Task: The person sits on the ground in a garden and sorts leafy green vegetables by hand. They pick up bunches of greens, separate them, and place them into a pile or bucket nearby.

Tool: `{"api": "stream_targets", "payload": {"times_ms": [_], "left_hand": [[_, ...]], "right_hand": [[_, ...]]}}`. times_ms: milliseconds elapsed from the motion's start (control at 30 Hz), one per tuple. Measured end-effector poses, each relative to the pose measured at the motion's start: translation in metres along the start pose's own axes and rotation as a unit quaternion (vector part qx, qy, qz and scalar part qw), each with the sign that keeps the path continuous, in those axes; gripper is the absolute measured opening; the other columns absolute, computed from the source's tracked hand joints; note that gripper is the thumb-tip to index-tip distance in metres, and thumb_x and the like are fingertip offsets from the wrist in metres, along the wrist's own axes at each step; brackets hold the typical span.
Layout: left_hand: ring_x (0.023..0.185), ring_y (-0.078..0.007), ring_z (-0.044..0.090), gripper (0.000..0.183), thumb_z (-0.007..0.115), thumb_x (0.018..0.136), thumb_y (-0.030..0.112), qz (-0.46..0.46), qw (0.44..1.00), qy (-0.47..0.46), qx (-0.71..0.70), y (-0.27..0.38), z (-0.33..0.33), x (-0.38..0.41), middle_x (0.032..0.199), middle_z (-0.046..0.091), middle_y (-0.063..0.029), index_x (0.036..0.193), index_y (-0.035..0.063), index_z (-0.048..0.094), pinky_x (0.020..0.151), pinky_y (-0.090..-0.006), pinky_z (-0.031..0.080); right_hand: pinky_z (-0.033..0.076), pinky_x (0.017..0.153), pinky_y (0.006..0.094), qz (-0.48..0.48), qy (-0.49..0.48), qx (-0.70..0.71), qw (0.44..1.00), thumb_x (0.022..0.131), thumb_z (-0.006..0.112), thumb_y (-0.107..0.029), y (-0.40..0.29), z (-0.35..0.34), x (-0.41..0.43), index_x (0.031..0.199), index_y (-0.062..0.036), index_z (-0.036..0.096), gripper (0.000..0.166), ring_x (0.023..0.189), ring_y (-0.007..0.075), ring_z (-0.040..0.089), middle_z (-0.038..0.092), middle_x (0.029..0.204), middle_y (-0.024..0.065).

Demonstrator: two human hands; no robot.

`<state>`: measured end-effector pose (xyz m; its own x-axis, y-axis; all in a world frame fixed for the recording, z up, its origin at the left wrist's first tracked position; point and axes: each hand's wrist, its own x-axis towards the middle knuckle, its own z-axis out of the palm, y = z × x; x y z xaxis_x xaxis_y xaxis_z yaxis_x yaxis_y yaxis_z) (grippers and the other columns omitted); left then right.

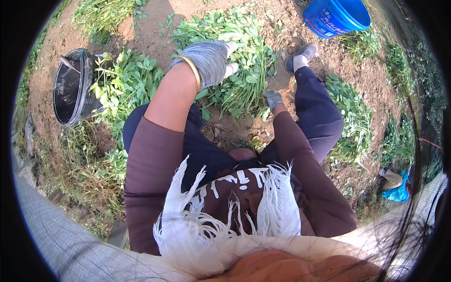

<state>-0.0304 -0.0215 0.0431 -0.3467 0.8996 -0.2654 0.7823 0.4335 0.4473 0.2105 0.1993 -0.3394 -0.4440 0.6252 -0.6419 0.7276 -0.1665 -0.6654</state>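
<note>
A heap of cut or pulled leafy green plants [243,67], which look like peanut plants, lies on the soil before me. My left hand [204,61], in a grey knit glove with pale fingertips, reaches over the heap's left part. Its thumb and forefinger are apart, with leaves showing beyond them, and a gold-coloured bangle circles the wrist. Low at the heap's right edge, beside the stem ends, is my right hand [273,99], also gloved. Its fingers are partly hidden, so I cannot tell whether they grip any stems.
At left stands a tilted black bucket [67,88] with a handle-like object inside, beside more plants [130,70]. A blue bucket [322,17] is at the upper right. Further plants [352,120] lie beyond my right leg. A blue plastic bag [396,192] rests at far right.
</note>
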Motion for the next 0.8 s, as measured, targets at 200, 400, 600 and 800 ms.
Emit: {"api": "stream_targets", "payload": {"times_ms": [200,400,600,800], "left_hand": [[0.114,-0.0318,0.051,0.047,0.056,0.085,0.031,0.024,0.999,0.019,0.018,0.007,0.011,0.001,0.126,0.051,-0.0163,0.125,0.0066,0.048,0.096,-0.0390,0.041],[0.106,-0.0325,0.056,0.047,0.056,0.086,0.031,0.045,0.999,0.004,-0.009,0.019,0.012,-0.012,0.116,0.056,-0.0207,0.125,0.0052,0.048,0.091,-0.0380,0.043],[0.110,-0.0331,0.053,0.047,0.056,0.087,0.033,-0.033,0.997,-0.067,-0.010,0.016,0.009,-0.005,0.120,0.054,-0.0193,0.125,0.0064,0.048,0.094,-0.0379,0.042],[0.110,-0.0339,0.053,0.046,0.056,0.086,0.032,0.003,1.000,-0.007,0.008,0.002,0.014,-0.003,0.119,0.055,-0.0192,0.123,0.0053,0.049,0.093,-0.0385,0.042]], "right_hand": [[0.043,0.039,0.0256,0.036,0.067,0.244,0.967,0.089,0.052,-0.016,-0.007,-0.023,-0.045,0.089,-0.0050,0.057,0.012,0.048,0.0135,0.053,0.060,0.069,0.0047],[0.046,0.041,0.0269,0.101,0.006,0.221,0.970,0.088,0.056,-0.017,0.000,-0.019,-0.043,0.090,-0.0066,0.056,0.010,0.051,0.0145,0.055,0.060,0.071,0.0053],[0.046,0.078,0.0298,0.033,0.065,0.015,0.997,0.074,0.073,-0.028,0.029,-0.003,-0.016,0.104,0.0032,0.056,0.046,0.084,0.0179,0.059,0.064,0.092,0.0124],[0.047,0.077,0.0312,-0.072,0.075,0.042,0.994,0.075,0.072,-0.028,0.019,0.022,-0.011,0.108,0.0029,0.056,0.048,0.086,0.0197,0.060,0.064,0.097,0.0138]]}}
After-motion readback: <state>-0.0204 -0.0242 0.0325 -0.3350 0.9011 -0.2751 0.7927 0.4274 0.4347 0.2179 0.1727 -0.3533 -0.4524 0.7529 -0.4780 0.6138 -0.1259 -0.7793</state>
